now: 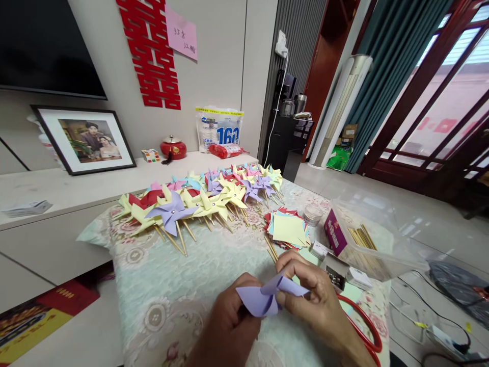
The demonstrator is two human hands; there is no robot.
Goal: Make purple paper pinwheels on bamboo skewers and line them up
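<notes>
A lilac paper (267,296) is pinched between the left hand (229,321) and the right hand (317,300), both grips closed on it, low over the counter (160,285); its corners are being folded inward, and no stick is fitted yet. Many finished pinwheels (202,199) are laid in a row beyond, while a stack of squares (288,229) and a box of sticks (367,244) appear unused, so much work seems left.

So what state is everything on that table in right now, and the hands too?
Purple paper: partly folded, held above the tablecloth.
Left hand: closed on the purple paper.
Right hand: fingers pinching the paper's folded corners.
Pinwheels: finished, on sticks, lying in a row.
Paper squares: flat, stacked loosely, unfolded.
Plastic box: open, sticks inside.
Small round jar: upright; lid on or off is unclear.
Red scissors: lying flat, partly hidden by the right hand.
</notes>
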